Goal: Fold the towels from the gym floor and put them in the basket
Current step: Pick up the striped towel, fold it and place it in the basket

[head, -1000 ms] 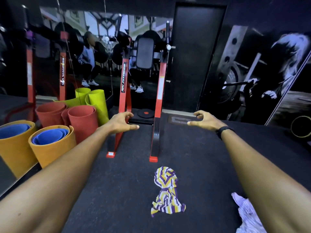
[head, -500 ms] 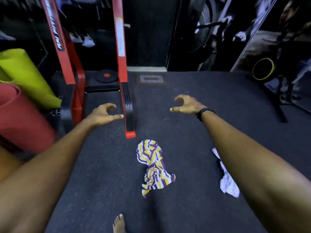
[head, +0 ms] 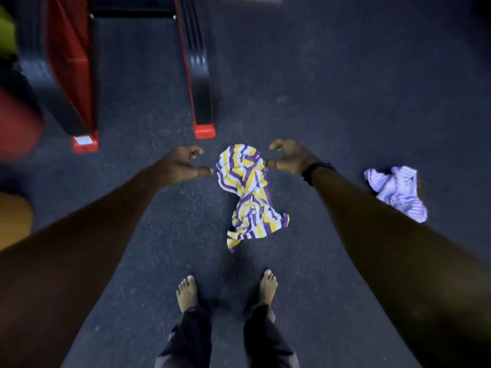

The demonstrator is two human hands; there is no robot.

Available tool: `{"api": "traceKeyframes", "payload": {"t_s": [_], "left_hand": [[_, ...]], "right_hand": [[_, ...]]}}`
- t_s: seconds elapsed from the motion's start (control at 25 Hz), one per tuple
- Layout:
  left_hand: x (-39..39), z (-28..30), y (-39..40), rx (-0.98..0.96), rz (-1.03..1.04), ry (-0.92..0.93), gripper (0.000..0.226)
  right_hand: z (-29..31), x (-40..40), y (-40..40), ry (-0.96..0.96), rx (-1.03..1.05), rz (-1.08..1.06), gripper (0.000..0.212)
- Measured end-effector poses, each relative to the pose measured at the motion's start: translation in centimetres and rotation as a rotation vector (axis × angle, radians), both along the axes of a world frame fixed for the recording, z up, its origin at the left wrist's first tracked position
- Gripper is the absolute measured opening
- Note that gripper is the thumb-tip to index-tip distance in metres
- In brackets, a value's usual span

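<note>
while the striped towel (head: 248, 197) lies crumpled, both hands (head: 183, 166) flank it.

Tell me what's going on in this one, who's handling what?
A barefoot person stands on the dark gym floor and reaches both arms down toward a crumpled purple, yellow and white striped towel. The left hand and the right hand flank its far end, fingers loosely curled, holding nothing yet. A second, pale lilac striped towel lies crumpled to the right, untouched. No basket is in view, and nothing looks folded.
</note>
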State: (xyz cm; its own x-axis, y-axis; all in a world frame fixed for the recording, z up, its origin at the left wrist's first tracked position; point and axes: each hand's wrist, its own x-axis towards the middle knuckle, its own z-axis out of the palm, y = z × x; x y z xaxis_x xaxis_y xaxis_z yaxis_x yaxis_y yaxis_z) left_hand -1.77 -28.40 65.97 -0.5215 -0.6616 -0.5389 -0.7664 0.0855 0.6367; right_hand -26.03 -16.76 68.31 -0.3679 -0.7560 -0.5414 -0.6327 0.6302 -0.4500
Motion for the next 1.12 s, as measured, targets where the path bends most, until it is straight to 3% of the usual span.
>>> {"api": "traceKeyframes", "payload": {"t_s": [0.36, 0.6, 0.76, 0.88, 1.0, 1.12], "left_hand": [[2.3, -33.4, 7.0, 0.318, -0.033, -0.214, 0.068], [2.9, -45.8, 8.2, 0.338, -0.066, -0.240, 0.067], [3.8, -49.5, 9.7, 0.359, -0.104, -0.275, 0.063], [4.6, -49.7, 10.9, 0.379, -0.128, -0.298, 0.061], [4.9, -46.8, 11.0, 0.381, -0.148, -0.307, 0.062], [3.3, -40.0, 9.3, 0.327, -0.153, -0.278, 0.062]], "right_hand": [[-36.9, 3.1, 4.7, -0.113, 0.186, 0.043, 0.036], [-51.6, 6.5, 7.7, -0.143, 0.186, 0.093, 0.032], [-57.5, 9.3, 9.0, -0.004, 0.257, 0.281, 0.042], [-58.1, 10.4, 9.8, 0.128, 0.183, 0.336, 0.034], [-55.3, 9.5, 10.0, 0.056, 0.006, 0.166, 0.034], [-47.9, 6.1, 8.8, -0.015, -0.102, 0.113, 0.034]]}}
